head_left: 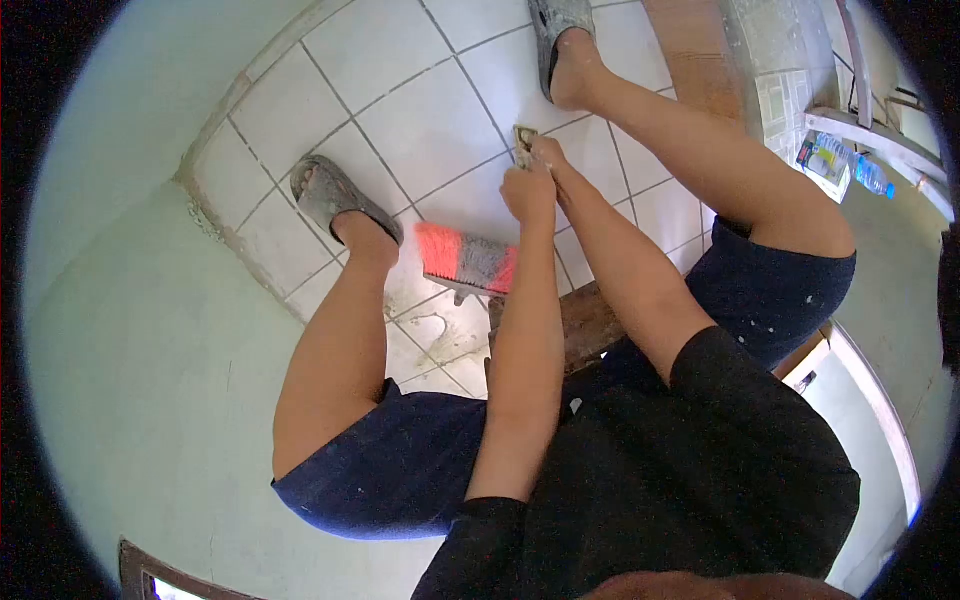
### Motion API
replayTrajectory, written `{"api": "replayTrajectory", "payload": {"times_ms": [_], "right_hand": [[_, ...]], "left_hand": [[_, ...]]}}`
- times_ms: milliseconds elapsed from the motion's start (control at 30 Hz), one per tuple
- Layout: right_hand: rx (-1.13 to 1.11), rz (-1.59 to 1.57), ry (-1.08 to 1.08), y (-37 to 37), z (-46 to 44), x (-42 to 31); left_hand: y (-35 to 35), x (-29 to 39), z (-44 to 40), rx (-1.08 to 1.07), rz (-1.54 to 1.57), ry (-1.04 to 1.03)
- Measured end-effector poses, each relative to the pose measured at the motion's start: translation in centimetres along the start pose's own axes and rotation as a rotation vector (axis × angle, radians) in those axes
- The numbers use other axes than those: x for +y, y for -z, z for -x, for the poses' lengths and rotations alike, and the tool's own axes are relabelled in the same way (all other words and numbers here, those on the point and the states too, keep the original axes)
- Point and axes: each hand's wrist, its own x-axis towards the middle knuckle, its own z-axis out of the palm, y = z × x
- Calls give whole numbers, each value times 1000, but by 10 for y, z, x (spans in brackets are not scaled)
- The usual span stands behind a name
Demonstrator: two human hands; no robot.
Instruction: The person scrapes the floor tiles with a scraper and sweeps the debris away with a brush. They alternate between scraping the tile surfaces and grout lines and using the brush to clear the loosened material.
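Both of my hands are close together over the white tiled floor, between my feet. My left hand (529, 192) is closed, with its fingers curled around the near part of a small dirty hand tool. Just beyond it, my right hand (546, 153) is closed on the same tool. The tool's squarish tan end (525, 132) shows past the fingers, close to a grout line; its handle is hidden, and I cannot make out its kind. Behind my left forearm lies a broom head (460, 256) with pink and grey bristles, partly covered by the arm.
My sandalled feet stand on the tiles (410, 110) on either side. Under me is a wooden stool (590, 325). A pale green wall (150, 350) rises at the left. At the right, a plastic bottle (872, 176) lies near a labelled pack (825, 160). Wet, dirty patches mark the near tiles.
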Motion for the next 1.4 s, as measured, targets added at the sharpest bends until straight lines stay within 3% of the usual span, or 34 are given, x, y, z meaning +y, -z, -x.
{"api": "replayTrajectory", "payload": {"times_ms": [33, 67, 133, 200, 267, 333, 367, 467, 567, 633, 700, 733, 800, 833, 900, 933, 967, 1033, 1067, 1100, 1167, 1267, 1300, 1367, 1400], "right_hand": [[-8, -379, -317, 1, 10, -3], [-9, -386, -334, -19, 12, 29], [8, -228, 97, -51, -28, 87], [6, -234, 70, -35, -6, 59], [3, -246, 26, -5, 21, 7], [-132, -718, -266, 25, 47, -45], [-132, -723, -275, 17, 62, -38], [22, -243, -261, 10, 62, -25], [-16, -245, -109, -6, 28, -1], [-49, -120, -72, 17, 38, -36], [-54, -408, -380, 26, 66, -54], [-45, -404, -342, 28, 69, -58], [-23, -1059, -294, 3, 79, 4], [-23, -1058, -303, 14, 86, 0], [66, -917, -527, 39, 80, -10], [38, -850, -425, 41, 69, -5], [45, -848, -454, 33, 83, 8], [103, -573, -323, 33, 75, 1], [-84, -952, -250, 13, 47, 52], [-84, -947, -249, 0, 26, 81], [180, -663, -103, -15, 0, 111], [-47, -1133, -517, 54, 68, 1], [-43, -1131, -506, 43, 57, 24], [140, -594, -182, 28, 51, 43], [138, -594, -187, 34, 53, 49]], "left_hand": [[0, 0, -8, -34, 1, -20], [0, -3, -10, -68, -2, -43], [5, -3, 8, -28, -8, 7], [6, -1, 14, 5, -21, 76], [4, -1, 2, -29, -74, -58], [-4, 2, -9, 10, -82, -69], [-3, 3, -10, 60, -76, -85], [-1, -12, 18, 49, -9, 19], [1, -2, 8, 42, -65, -74], [-2, 9, -8, 29, -58, -83], [2, -2, 4, 24, -43, -93], [5, -6, 14, -5, -72, -84], [-3, -18, 22, -40, -117, -58], [-12, -25, 23, -34, -150, -96], [-21, -16, 12, -33, -183, -146], [-24, -6, 4, -74, -153, -146], [-23, -6, 9, -122, -128, -134], [-9, -3, 28, -106, -134, -103], [-5, 2, 34, -89, -147, -71], [-6, 2, 33, -90, -142, -70], [-12, -2, 26, -104, -169, -173], [-10, 17, 14, -190, -192, -144], [-10, 16, 18, -190, -184, -152], [-11, 9, 29, -163, -196, -139], [-15, 6, 28, -165, -199, -135]]}}
